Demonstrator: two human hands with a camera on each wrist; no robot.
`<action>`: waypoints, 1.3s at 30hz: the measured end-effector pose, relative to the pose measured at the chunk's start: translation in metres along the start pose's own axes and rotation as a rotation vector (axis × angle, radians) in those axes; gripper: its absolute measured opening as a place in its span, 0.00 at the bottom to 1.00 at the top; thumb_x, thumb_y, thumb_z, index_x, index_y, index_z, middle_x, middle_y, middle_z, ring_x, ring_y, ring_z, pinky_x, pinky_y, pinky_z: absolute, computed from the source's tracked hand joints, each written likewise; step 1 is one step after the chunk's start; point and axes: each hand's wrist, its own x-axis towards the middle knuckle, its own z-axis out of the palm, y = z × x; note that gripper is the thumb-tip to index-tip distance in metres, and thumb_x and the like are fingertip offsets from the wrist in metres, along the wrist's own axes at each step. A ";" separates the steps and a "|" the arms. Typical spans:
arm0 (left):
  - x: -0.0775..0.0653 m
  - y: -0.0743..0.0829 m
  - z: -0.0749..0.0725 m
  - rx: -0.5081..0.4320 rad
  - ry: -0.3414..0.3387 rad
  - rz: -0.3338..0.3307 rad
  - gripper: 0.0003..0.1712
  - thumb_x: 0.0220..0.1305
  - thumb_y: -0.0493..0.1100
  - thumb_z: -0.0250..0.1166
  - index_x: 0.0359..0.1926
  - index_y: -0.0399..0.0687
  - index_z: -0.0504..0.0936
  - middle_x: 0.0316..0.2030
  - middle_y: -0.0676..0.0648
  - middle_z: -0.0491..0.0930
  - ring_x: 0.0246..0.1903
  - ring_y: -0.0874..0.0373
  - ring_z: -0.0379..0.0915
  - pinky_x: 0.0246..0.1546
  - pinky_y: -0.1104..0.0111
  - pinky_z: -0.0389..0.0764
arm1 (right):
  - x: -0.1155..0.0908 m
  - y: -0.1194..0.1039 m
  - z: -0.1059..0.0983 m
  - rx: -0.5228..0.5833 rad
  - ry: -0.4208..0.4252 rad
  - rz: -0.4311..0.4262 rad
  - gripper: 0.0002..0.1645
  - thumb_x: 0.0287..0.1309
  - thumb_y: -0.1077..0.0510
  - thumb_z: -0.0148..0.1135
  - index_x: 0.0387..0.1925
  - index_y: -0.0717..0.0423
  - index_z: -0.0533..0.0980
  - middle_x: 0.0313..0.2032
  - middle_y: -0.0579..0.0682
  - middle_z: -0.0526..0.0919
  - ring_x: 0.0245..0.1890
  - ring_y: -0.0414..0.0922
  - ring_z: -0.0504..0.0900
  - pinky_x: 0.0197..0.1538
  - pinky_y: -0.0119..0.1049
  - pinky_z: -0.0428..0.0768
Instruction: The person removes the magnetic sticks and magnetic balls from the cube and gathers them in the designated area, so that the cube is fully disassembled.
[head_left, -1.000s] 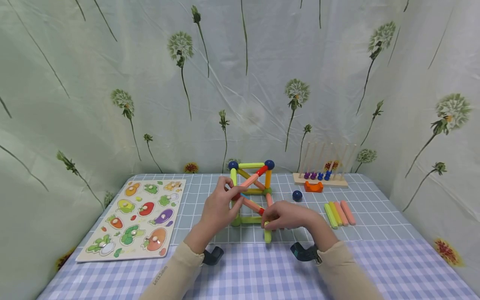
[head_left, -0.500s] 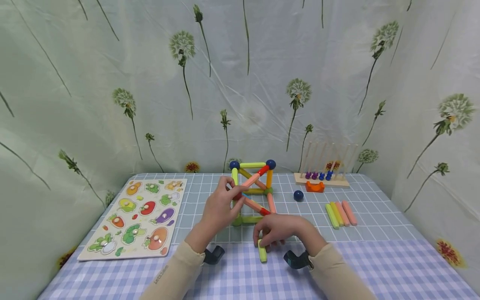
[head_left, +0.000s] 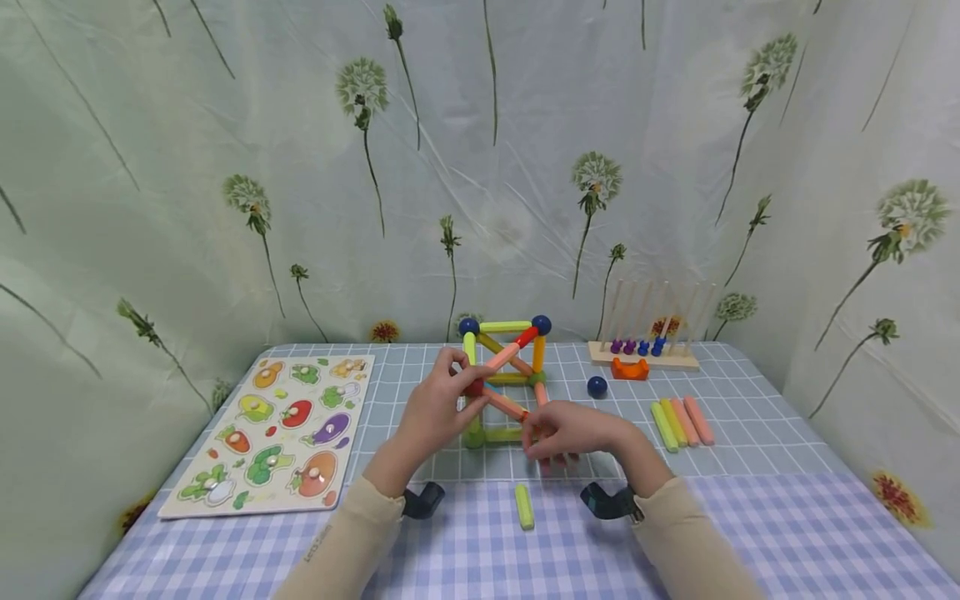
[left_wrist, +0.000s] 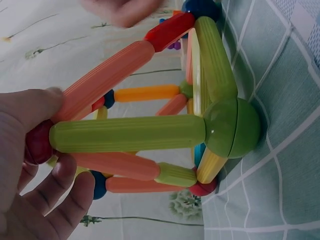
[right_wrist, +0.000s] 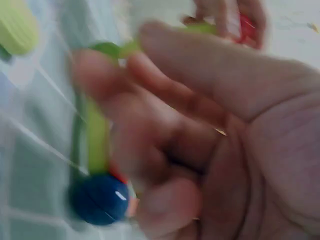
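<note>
My left hand [head_left: 438, 402] pinches a red ball [left_wrist: 38, 144] at a corner of a standing frame built from coloured rods and balls. From that ball, a green rod [left_wrist: 127, 134] runs down to a green ball [left_wrist: 232, 127] on the table, and a pink rod [left_wrist: 105, 80] leads towards a blue ball [left_wrist: 201, 7]. Beside the frame's lower right corner is my right hand [head_left: 581, 429], its fingers loosely bent around nothing and partly covering that corner. In the right wrist view a blue ball [right_wrist: 100, 198] lies beyond its fingers. A loose light-green rod [head_left: 524, 507] lies nearer me.
At left lies a vegetable puzzle board [head_left: 277, 433]. To the right are a loose blue ball [head_left: 597, 387], an orange curved block [head_left: 630, 369] and several loose rods [head_left: 678, 422]. A wooden peg rack [head_left: 643, 357] with small beads stands behind them.
My right hand brought the light-green rod towards me, let it go on the checked cloth, and moved back to the frame. My left hand stays on the red ball.
</note>
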 end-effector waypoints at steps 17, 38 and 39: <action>0.000 -0.001 -0.002 0.012 -0.044 -0.009 0.17 0.57 0.46 0.75 0.48 0.62 0.84 0.46 0.51 0.65 0.34 0.60 0.72 0.29 0.76 0.74 | 0.018 0.000 0.009 -0.233 0.449 0.012 0.08 0.60 0.53 0.70 0.41 0.46 0.82 0.24 0.44 0.74 0.25 0.42 0.71 0.29 0.32 0.69; 0.001 -0.001 -0.004 0.012 -0.035 -0.009 0.14 0.57 0.46 0.75 0.44 0.62 0.84 0.45 0.51 0.65 0.35 0.60 0.71 0.28 0.75 0.73 | 0.009 0.013 -0.010 -0.200 0.454 0.118 0.06 0.66 0.54 0.61 0.41 0.49 0.80 0.27 0.47 0.77 0.27 0.44 0.72 0.30 0.34 0.71; 0.001 -0.001 -0.004 0.017 -0.034 -0.007 0.14 0.57 0.46 0.75 0.45 0.62 0.84 0.45 0.51 0.65 0.35 0.60 0.71 0.28 0.75 0.73 | 0.007 0.015 -0.013 -0.212 0.456 0.142 0.06 0.66 0.53 0.61 0.41 0.49 0.80 0.28 0.47 0.78 0.28 0.44 0.73 0.31 0.34 0.72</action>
